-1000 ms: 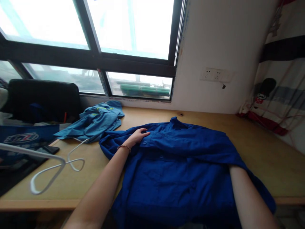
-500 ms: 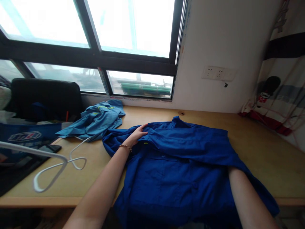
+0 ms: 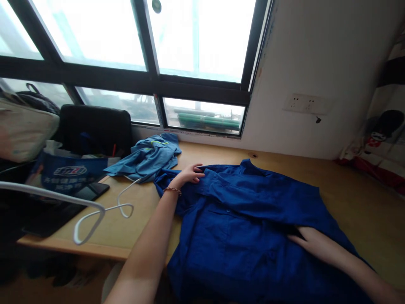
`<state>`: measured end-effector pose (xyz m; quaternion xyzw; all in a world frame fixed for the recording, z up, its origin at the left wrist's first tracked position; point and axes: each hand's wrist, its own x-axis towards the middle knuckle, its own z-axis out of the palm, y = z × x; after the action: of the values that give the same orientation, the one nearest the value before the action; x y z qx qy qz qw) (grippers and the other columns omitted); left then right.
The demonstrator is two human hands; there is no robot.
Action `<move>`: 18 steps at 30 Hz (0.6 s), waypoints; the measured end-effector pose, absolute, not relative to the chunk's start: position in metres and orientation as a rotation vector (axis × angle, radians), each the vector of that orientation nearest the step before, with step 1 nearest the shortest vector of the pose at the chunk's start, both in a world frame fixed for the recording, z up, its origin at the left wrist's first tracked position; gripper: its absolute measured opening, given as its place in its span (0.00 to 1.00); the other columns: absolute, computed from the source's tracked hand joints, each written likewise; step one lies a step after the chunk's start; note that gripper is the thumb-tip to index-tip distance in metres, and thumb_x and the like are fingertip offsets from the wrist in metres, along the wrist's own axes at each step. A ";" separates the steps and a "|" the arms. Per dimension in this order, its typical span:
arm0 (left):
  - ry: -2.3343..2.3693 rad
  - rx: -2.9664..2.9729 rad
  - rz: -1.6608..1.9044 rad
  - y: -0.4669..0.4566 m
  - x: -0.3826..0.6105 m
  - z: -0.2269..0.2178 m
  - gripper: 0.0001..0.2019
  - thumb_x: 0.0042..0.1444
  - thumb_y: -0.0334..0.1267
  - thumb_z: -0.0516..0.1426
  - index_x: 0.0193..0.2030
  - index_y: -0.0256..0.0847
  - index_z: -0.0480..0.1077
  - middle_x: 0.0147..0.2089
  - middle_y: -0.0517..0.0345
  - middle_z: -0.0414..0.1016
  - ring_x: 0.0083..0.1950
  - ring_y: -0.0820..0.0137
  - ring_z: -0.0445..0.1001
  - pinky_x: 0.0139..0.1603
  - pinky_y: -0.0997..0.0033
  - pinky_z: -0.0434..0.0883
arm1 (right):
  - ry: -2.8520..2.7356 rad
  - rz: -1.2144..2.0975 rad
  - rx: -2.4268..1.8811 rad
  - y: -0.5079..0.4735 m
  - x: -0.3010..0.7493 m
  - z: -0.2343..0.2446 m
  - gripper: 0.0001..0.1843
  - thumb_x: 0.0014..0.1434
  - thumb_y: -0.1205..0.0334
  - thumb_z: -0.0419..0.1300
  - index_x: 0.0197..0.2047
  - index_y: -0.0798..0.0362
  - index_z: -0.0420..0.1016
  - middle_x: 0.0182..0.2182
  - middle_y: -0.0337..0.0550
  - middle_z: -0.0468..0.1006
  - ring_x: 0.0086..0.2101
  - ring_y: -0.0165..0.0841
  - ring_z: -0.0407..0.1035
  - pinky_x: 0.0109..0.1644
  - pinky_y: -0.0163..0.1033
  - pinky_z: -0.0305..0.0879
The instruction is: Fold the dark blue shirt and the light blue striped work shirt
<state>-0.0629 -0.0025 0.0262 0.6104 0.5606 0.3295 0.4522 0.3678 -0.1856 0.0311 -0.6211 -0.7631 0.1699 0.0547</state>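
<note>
A dark blue long-sleeved work shirt (image 3: pixel 247 253) lies spread on the table, its near part at the front edge. My left hand (image 3: pixel 190 173) rests at the shirt's upper left, its fingers apart over the cloth and a beaded bracelet on the wrist. On the right, my right hand (image 3: pixel 311 240) reaches in beneath a fold of the shirt. Its thumb stretches out apart from the other fingers, whose tips are hidden under the cloth. A small button shows on the shirt front.
A lighter blue garment (image 3: pixel 152 156) lies crumpled at the back left of the wooden table (image 3: pixel 139 230). A white looped cable or rod (image 3: pixel 90 211) crosses the left foreground. Beyond are a blue bag (image 3: pixel 72 171), a dark flat tablet-like object (image 3: pixel 91 192) and a black chair back (image 3: pixel 96 126).
The view has swung left. My right hand has drawn partly out from under the shirt's fold, so its back and thumb now show. My left hand's fingers have spread and loosened from the cloth.
</note>
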 end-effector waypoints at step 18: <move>2.097 0.920 1.839 -0.032 -0.151 0.051 0.19 0.55 0.31 0.40 0.50 0.36 0.62 0.46 0.49 0.69 0.53 0.64 0.62 0.52 0.65 0.60 | -2.482 0.088 -1.550 -0.133 0.213 -0.021 0.30 0.57 0.45 0.45 0.61 0.41 0.49 0.60 0.39 0.50 0.58 0.49 0.41 0.56 0.62 0.43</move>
<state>-0.1514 -0.0318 0.0507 0.3116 0.7102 0.6230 0.1023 0.2134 -0.1335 -0.0213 -0.5265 -0.8429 0.0298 0.1068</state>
